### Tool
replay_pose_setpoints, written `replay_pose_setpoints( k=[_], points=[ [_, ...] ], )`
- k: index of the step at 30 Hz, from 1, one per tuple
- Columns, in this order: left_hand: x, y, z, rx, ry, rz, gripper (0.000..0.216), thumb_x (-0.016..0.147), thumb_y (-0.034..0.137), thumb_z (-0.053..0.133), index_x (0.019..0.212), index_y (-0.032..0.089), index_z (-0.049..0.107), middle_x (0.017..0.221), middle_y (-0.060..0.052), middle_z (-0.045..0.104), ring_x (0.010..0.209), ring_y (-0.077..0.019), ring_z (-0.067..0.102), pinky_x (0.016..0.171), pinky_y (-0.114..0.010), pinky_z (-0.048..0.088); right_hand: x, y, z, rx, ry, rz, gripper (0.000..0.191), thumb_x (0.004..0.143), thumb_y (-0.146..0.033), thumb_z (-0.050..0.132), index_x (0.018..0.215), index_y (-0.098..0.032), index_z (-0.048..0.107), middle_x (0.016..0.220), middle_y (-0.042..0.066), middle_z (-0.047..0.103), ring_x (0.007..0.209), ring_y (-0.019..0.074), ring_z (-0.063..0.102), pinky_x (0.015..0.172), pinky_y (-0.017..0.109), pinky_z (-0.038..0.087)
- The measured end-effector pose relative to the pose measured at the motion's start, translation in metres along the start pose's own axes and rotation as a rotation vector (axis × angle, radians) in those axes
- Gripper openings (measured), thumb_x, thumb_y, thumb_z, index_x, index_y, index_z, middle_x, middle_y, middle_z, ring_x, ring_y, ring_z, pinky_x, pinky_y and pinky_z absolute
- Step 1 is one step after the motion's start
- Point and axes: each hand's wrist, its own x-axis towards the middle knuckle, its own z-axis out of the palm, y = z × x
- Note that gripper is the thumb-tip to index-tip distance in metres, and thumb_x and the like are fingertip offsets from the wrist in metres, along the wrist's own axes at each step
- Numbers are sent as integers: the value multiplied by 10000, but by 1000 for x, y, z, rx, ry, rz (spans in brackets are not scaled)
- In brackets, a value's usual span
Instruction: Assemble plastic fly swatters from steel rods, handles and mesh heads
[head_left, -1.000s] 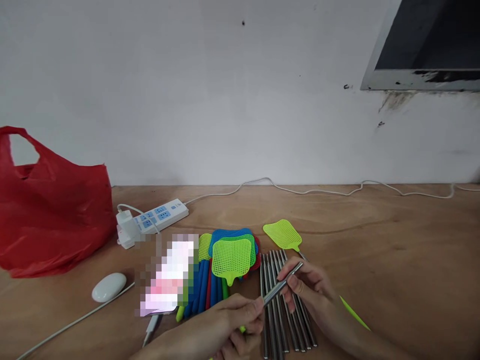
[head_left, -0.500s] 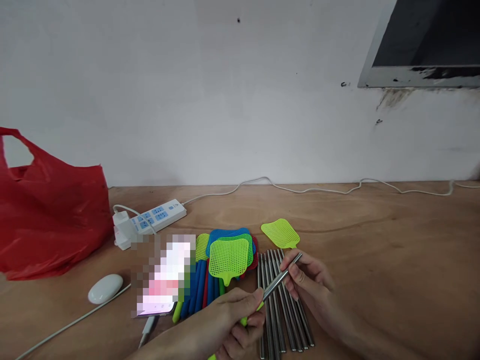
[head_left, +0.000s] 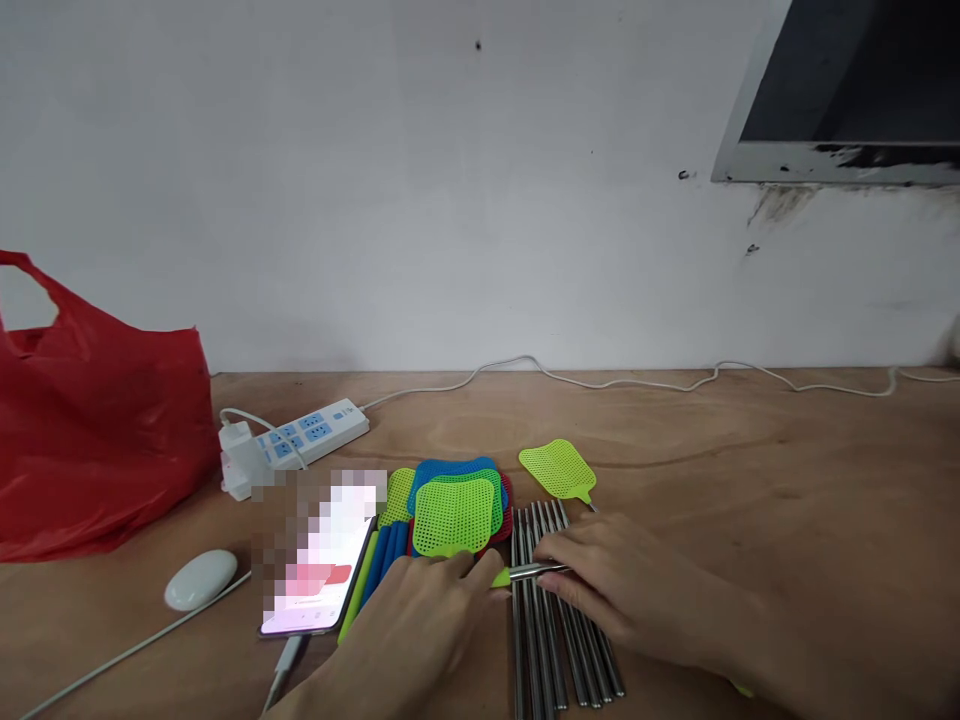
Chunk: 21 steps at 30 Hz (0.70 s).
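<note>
My left hand (head_left: 427, 605), back upward, closes around the yellow-green end piece (head_left: 501, 578) of a fly swatter handle; its fingers are mostly hidden. From that piece a shiny metal rod (head_left: 529, 571) runs rightward into my right hand (head_left: 600, 580), which grips it with thumb and fingers. Under both hands lie several loose metal rods (head_left: 555, 650) side by side. Just behind my left hand, mesh swatter heads (head_left: 454, 515) in yellow-green, green, blue and red are stacked. Blue grips (head_left: 386, 555) and a yellow-green grip (head_left: 358, 590) lie partly under my left hand.
A single yellow-green swatter head (head_left: 559, 468) lies behind the rods. To the left are a lit phone (head_left: 315, 600) with a cable, a white mouse (head_left: 201, 579), a power strip (head_left: 322, 430) and a red plastic bag (head_left: 105, 440). A yellow-green bit (head_left: 742, 688) shows by my right forearm.
Both hands have turned knuckles up and lowered over the rods. The held rod has swung from a slant to nearly level, and my left hand has moved up and left.
</note>
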Motion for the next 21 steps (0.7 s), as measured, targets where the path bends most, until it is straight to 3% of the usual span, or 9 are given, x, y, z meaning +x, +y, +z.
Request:
replay_pose_setpoints(
  k=[3, 5, 9, 11, 13, 14, 16, 19, 21],
  points=[
    [-1, 1, 3, 7, -50, 13, 213, 1013, 169, 416, 1075, 184, 619, 1002, -132, 701, 739, -284, 655, 596, -315, 416, 3, 0, 8, -156, -65, -69, 179, 987, -153, 460, 860, -179, 583, 734, 21, 693, 554, 169, 561, 494, 307, 240],
    [-4, 2, 5, -65, -72, -12, 200, 1005, 183, 419, 1048, 184, 614, 942, -116, 691, 730, -268, 630, 623, -320, 409, 4, 1, 13, -196, -68, -90, 168, 976, -132, 471, 851, -183, 570, 713, 12, 688, 517, 159, 547, 481, 317, 204],
    [-13, 0, -1, -501, -74, -127, 312, 1019, 438, 401, 896, 211, 575, 862, -49, 611, 765, -214, 557, 702, -313, 409, 2, 3, 15, -244, -3, -203, 188, 978, -125, 463, 838, -203, 560, 722, 6, 670, 559, 159, 572, 502, 318, 237],
    [-15, -5, -8, -858, -295, -188, 467, 968, 643, 398, 815, 217, 509, 774, 7, 525, 646, -146, 474, 609, -247, 391, -1, 6, 12, -302, 63, -273, 205, 1004, -161, 438, 858, -211, 573, 725, 7, 659, 580, 168, 576, 510, 319, 263],
    [-16, -13, -15, -1109, -585, -354, 573, 849, 804, 431, 777, 235, 426, 631, 66, 403, 473, -101, 274, 432, -209, 239, -7, 14, 8, -367, 142, -309, 246, 1030, -196, 398, 878, -214, 590, 735, 16, 659, 608, 176, 584, 532, 315, 307],
    [-17, -17, -17, -1172, -646, -418, 593, 802, 830, 476, 779, 240, 418, 610, 80, 373, 454, -92, 212, 403, -205, 163, -11, 20, 6, -394, 182, -302, 275, 1035, -177, 371, 882, -209, 598, 752, 24, 667, 626, 177, 593, 556, 313, 333],
    [-20, -23, -17, -1163, -580, -457, 615, 763, 851, 506, 790, 241, 431, 596, 92, 347, 449, -88, 194, 392, -199, 153, -20, 33, 4, -399, 232, -244, 319, 1010, -97, 326, 901, -196, 610, 804, 53, 693, 645, 182, 609, 566, 313, 350],
    [-28, -23, -12, -958, -300, -365, 614, 862, 816, 357, 839, 228, 534, 657, 50, 460, 498, -117, 371, 436, -218, 320, -30, 50, 4, -228, 258, -51, 235, 988, -136, 397, 961, -202, 621, 793, 44, 707, 624, 188, 624, 547, 300, 373],
    [-31, -18, -7, -816, -116, -282, 567, 961, 691, 268, 794, 231, 553, 669, 12, 533, 681, -182, 536, 617, -269, 444, -31, 55, 5, -80, 321, 94, 201, 1001, -211, 432, 980, -224, 632, 802, 36, 713, 647, 194, 639, 574, 288, 414]
  ],
)
